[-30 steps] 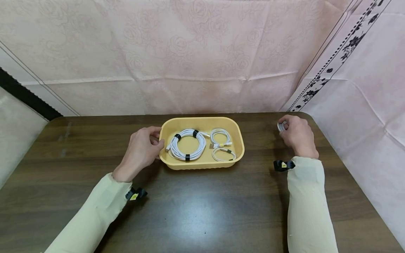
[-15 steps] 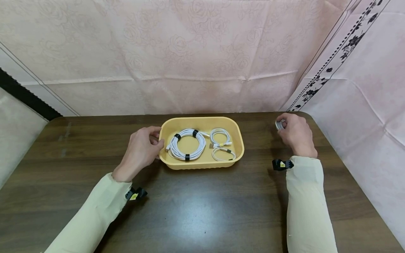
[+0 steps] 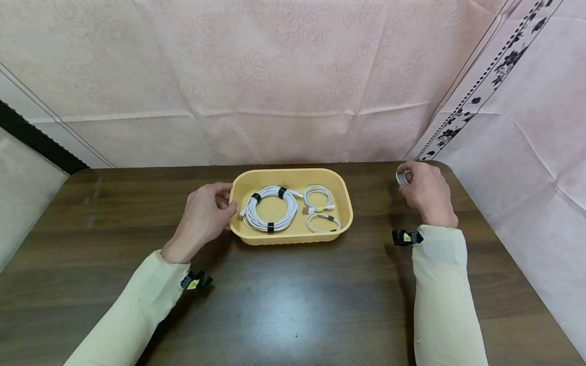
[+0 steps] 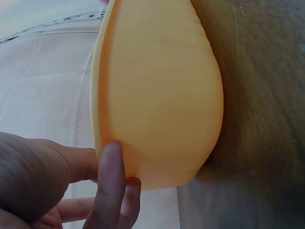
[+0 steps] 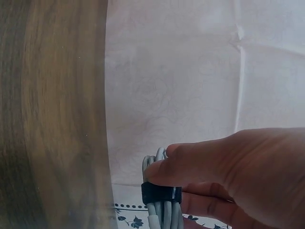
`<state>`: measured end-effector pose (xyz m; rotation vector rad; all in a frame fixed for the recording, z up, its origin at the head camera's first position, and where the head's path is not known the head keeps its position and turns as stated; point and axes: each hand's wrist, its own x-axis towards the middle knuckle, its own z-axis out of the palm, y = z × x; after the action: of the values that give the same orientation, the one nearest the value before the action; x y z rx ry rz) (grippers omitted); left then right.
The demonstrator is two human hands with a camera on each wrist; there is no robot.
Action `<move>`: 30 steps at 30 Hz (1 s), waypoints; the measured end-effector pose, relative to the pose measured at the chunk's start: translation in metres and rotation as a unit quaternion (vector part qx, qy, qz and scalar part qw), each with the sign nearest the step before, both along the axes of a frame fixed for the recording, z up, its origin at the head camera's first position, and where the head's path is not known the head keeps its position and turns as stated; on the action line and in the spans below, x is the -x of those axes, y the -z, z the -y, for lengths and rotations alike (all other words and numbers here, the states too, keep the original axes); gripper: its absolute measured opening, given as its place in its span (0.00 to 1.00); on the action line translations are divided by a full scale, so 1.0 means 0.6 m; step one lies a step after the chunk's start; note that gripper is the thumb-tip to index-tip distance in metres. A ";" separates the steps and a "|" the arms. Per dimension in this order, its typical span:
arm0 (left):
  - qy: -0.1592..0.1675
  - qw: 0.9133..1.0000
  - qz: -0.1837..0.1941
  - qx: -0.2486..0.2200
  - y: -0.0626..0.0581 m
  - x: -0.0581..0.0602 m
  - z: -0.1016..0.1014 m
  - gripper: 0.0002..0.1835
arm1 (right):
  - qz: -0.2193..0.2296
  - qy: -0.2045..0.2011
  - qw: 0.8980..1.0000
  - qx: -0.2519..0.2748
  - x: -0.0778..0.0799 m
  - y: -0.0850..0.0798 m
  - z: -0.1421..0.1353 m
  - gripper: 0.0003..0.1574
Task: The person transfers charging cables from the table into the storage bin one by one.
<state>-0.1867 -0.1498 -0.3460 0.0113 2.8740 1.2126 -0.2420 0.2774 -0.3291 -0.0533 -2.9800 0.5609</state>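
Note:
My left hand (image 3: pixel 203 218) grips the left end of a yellow plastic tray (image 3: pixel 293 240); in the left wrist view its fingers (image 4: pixel 112 176) lie against the tray's rim and outer wall. Inside the tray on the left is a large coil of white cable (image 3: pixel 294 207) with black straps. Two smaller coils lie at its right, an upper white cable (image 3: pixel 330 194) and a lower white cable (image 3: pixel 316 230). Over the table's far right corner, my right hand (image 3: pixel 428 193) pinches a coiled cable (image 5: pixel 167 214) bound by a black strap (image 5: pixel 161 192). The hand hides part of that coil.
The tray stands near the back edge of a dark wooden table (image 3: pixel 284 305). Behind it hangs a pale rose-patterned cloth (image 3: pixel 274 81). Another cloth with a black floral border (image 3: pixel 508 61) runs along the right side.
My right hand has shifted slightly left and toward the back edge, carrying the coiled cable. My left hand and the tray have stayed in place.

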 end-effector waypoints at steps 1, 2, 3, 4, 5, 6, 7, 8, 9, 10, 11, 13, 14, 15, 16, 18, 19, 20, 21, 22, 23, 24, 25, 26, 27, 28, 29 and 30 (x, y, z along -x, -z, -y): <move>0.000 1.000 0.001 0.000 0.000 0.000 0.000 0.24 | -0.001 0.000 1.000 0.000 0.000 -0.001 0.000 0.24; -0.001 1.000 0.001 0.000 0.000 0.000 0.000 0.24 | -0.002 -0.001 1.000 -0.001 0.000 -0.001 0.000 0.24; -0.001 1.000 0.001 0.000 0.000 0.000 0.000 0.24 | -0.003 -0.001 1.000 -0.001 -0.001 -0.001 0.000 0.24; -0.001 1.000 0.002 -0.001 0.000 0.000 -0.001 0.24 | -0.003 -0.002 1.000 -0.001 -0.001 -0.002 0.000 0.24; -0.001 1.000 0.002 -0.001 0.000 0.000 -0.001 0.24 | -0.003 -0.002 1.000 -0.001 -0.001 -0.002 0.000 0.24; -0.001 1.000 0.002 -0.001 0.000 0.000 0.000 0.24 | -0.004 -0.003 1.000 -0.001 -0.001 -0.002 0.000 0.24; 0.000 1.000 0.002 -0.001 0.000 0.000 0.000 0.24 | -0.003 -0.004 1.000 0.001 -0.001 -0.002 0.001 0.24; -0.001 1.000 0.002 -0.001 0.000 0.000 0.000 0.25 | -0.003 -0.005 1.000 0.002 -0.001 -0.003 0.001 0.24; -0.001 1.000 0.001 -0.001 0.000 0.001 0.000 0.25 | -0.002 -0.007 1.000 0.005 -0.001 -0.003 0.002 0.24; -0.001 1.000 0.001 0.000 0.000 0.001 0.000 0.25 | -0.001 -0.008 1.000 0.007 -0.001 -0.003 0.003 0.24; -0.001 1.000 0.000 0.000 0.000 0.001 0.000 0.25 | -0.002 -0.010 1.000 0.008 -0.001 -0.004 0.004 0.24; 0.000 1.000 0.000 -0.001 0.000 0.001 0.000 0.25 | -0.003 -0.013 1.000 0.010 0.000 -0.005 0.006 0.24; 0.000 1.000 -0.001 -0.001 0.000 0.001 0.000 0.25 | -0.004 -0.014 1.000 0.011 0.000 -0.006 0.006 0.24; 0.000 1.000 -0.002 -0.001 0.000 0.001 0.000 0.24 | -0.004 -0.015 1.000 0.011 0.000 -0.006 0.007 0.24; 0.000 1.000 -0.002 -0.001 0.000 0.001 0.000 0.25 | -0.005 -0.016 1.000 0.010 0.000 -0.007 0.008 0.24; 0.001 1.000 -0.002 -0.002 0.000 0.001 0.000 0.24 | -0.005 -0.016 1.000 0.009 0.000 -0.008 0.009 0.24; 0.000 1.000 -0.003 -0.001 0.000 0.001 0.000 0.24 | -0.004 -0.016 1.000 0.009 -0.001 -0.008 0.010 0.23; 0.000 1.000 -0.003 -0.001 0.000 0.001 0.000 0.24 | -0.004 -0.016 1.000 0.009 -0.001 -0.009 0.011 0.23; 0.000 1.000 -0.003 -0.001 0.000 0.001 0.000 0.24 | -0.003 -0.015 1.000 0.010 -0.001 -0.010 0.012 0.23; 0.000 1.000 -0.003 -0.001 0.000 0.001 0.000 0.24 | -0.002 -0.015 1.000 0.010 -0.001 -0.010 0.013 0.23; 0.000 1.000 -0.003 -0.001 0.000 0.001 0.000 0.24 | -0.002 -0.015 1.000 0.009 -0.001 -0.010 0.015 0.23; 0.000 1.000 -0.003 -0.001 0.000 0.001 0.000 0.24 | -0.002 -0.015 1.000 0.009 -0.001 -0.011 0.016 0.23; 0.000 1.000 -0.003 -0.002 0.000 0.001 0.000 0.24 | -0.001 -0.016 1.000 0.009 -0.002 -0.011 0.017 0.23; 0.000 1.000 -0.002 -0.003 0.000 0.001 0.000 0.24 | -0.002 -0.017 1.000 0.009 -0.002 -0.011 0.018 0.23; 0.001 1.000 -0.001 -0.004 0.000 0.001 0.000 0.24 | -0.002 -0.017 1.000 0.008 -0.003 -0.011 0.019 0.23; 0.001 1.000 0.000 -0.004 0.000 0.001 0.000 0.24 | -0.004 -0.018 1.000 0.007 -0.003 -0.011 0.019 0.23; 0.000 1.000 0.001 -0.005 0.001 0.000 0.000 0.24 | -0.006 -0.019 1.000 0.006 -0.003 -0.011 0.020 0.23; 0.000 1.000 0.002 -0.005 0.001 0.000 0.000 0.24 | -0.008 -0.020 1.000 0.005 -0.004 -0.011 0.020 0.23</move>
<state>-0.1870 -0.1498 -0.3463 0.0101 2.8649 1.2265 -0.2395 0.2653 -0.3225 0.0089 -2.9688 0.5793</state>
